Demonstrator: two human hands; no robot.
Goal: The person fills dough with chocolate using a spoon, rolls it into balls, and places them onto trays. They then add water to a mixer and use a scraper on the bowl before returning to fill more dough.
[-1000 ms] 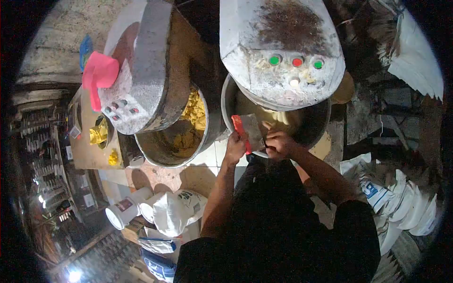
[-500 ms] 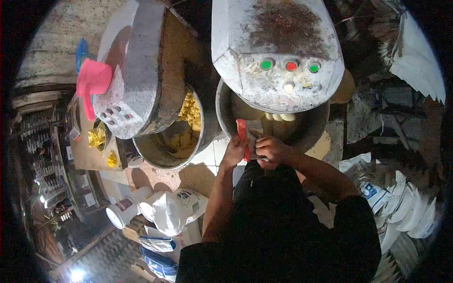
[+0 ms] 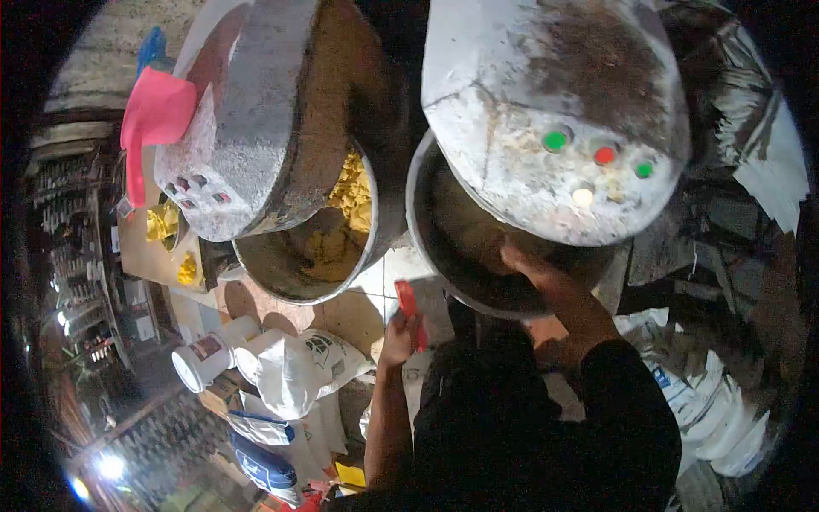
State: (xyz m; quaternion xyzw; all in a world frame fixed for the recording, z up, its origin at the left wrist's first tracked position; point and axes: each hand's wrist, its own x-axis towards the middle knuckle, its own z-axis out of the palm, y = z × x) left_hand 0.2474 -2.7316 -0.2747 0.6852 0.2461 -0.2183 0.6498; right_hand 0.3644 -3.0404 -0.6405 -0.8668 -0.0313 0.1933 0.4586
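Note:
Low in front of the near mixer, my left hand [image 3: 397, 340] is wrapped round the red handle of a scraper [image 3: 406, 299]; its blade barely shows from here. My right hand [image 3: 527, 264] reaches over the front rim into the deep metal mixer bowl [image 3: 416, 209], and its fingers are dim and smeared by motion. Above that bowl hangs the mixer's worn white head [image 3: 512, 162], with green and red buttons on its face. The bowl's inside is dark, and its back lies hidden under the head.
At left stands a second mixer [image 3: 247, 128], whose bowl [image 3: 300, 300] holds yellow crumbly dough [image 3: 354, 196]. A pink dipper [image 3: 158, 107] rests against its head. White buckets [image 3: 203, 363] and sacks [image 3: 290, 375] sit on the floor at lower left. More sacks [image 3: 717, 410] lie at right.
My hands have parted. My left hand has moved down and left with the scraper, while my right hand has left the blade and gone into the bowl. The view has shifted too.

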